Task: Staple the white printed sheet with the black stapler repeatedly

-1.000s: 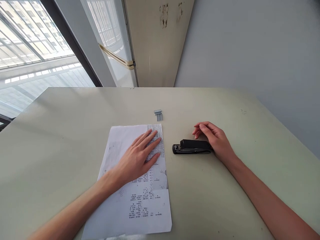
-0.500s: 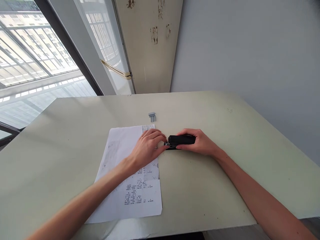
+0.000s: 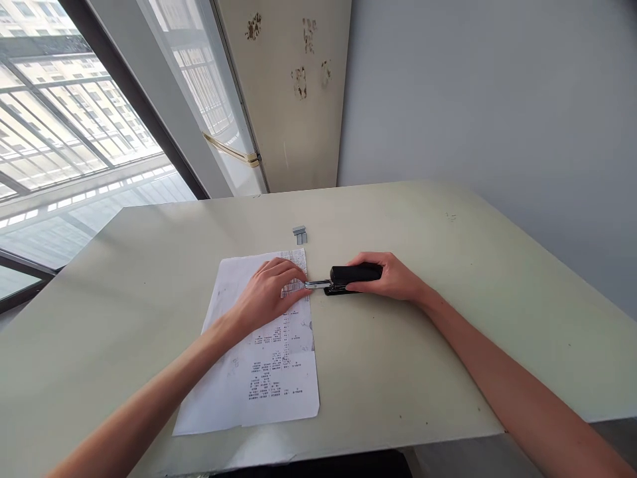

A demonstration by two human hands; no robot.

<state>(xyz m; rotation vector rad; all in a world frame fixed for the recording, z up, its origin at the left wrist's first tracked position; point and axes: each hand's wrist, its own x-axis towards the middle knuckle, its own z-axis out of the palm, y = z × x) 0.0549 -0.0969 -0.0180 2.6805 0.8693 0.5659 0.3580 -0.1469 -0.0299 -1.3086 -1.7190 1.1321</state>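
Observation:
A black stapler (image 3: 355, 273) rests on the table, lying sideways, and my right hand (image 3: 393, 277) is wrapped round its body from the right. From its left end sticks a narrow metal staple tray (image 3: 317, 285), drawn partly out. My left hand (image 3: 276, 289) pinches the outer end of that tray between thumb and fingers. Beneath my left hand and wrist lie printed white paper sheets (image 3: 279, 372), their right edge just short of the stapler. Whether staples sit in the tray is too small to tell.
Small grey strips of staples (image 3: 299, 235) lie beyond the paper on the pale table (image 3: 423, 372). Past the table's far edge stands a cabinet-like appliance (image 3: 293, 133) with a handle, beside a grey wall (image 3: 472, 99). A window (image 3: 64, 113) is at the left.
My left hand has moved left, away from the stapler's body, and the metal tray has slid out with it. My right hand keeps its grip on the stapler.

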